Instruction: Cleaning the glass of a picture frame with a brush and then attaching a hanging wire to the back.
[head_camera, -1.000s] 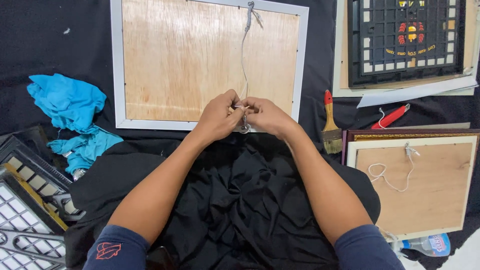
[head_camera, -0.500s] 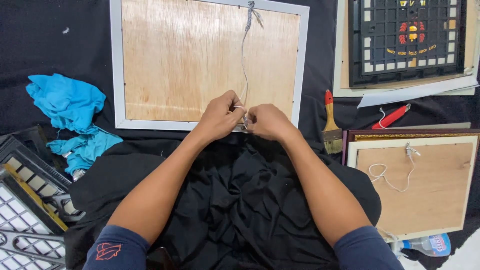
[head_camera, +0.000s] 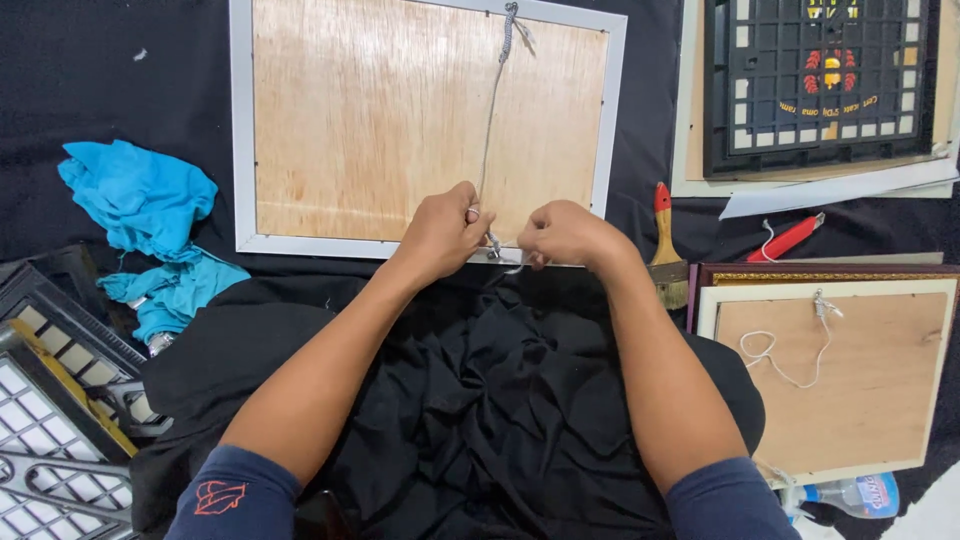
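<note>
We see the left hand (head_camera: 440, 228) and right hand (head_camera: 565, 233) pinching the lower end of a cord (head_camera: 490, 130) at the near edge of a face-down picture frame (head_camera: 420, 120). A paintbrush (head_camera: 667, 250) lies just right.

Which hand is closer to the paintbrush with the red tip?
The right hand. It sits just left of the paintbrush, with a small gap between them. The left hand is farther off, on the other side of the right hand, at the hanging cord.
</note>
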